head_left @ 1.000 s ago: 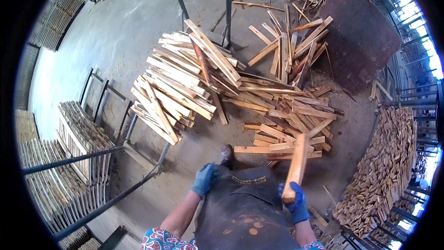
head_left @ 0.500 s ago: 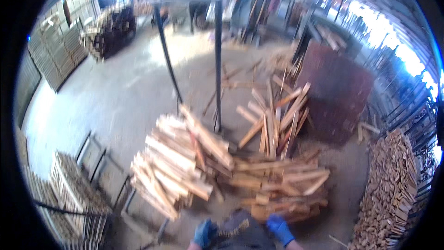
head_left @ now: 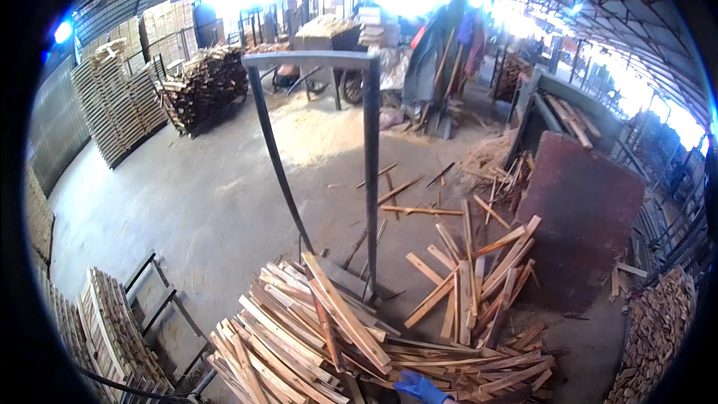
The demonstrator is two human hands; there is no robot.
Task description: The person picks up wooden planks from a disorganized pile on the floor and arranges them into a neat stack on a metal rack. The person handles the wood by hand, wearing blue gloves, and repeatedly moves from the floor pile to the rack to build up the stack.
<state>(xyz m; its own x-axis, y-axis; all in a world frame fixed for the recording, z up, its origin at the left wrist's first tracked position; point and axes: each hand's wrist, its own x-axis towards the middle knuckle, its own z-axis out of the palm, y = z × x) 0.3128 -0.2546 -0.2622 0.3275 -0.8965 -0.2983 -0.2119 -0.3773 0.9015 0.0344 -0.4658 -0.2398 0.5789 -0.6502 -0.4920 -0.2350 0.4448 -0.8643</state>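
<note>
Head view: R hand (head_left: 419, 387) by the planks (head_left: 516, 378)

Blue glove's low, R of ctr; can't make out if my fingers grip wood. Nearest planks lie to its R, long axes approx. L–R, some rising rightward. Paler pile (head_left: 280, 329) on the L slants upper L to lower R. Bottom edge cuts off my forearm & that pile; L hand's out of frame.

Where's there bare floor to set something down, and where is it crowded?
The widest bare patch is the grey floor between the tall slat stack and the upright metal frame. A smaller one lies between the red-brown panel and the far-right woodpile. It's crowded around the blue-gloved right hand: pale slats heaped left, crossed slats beyond.
</note>
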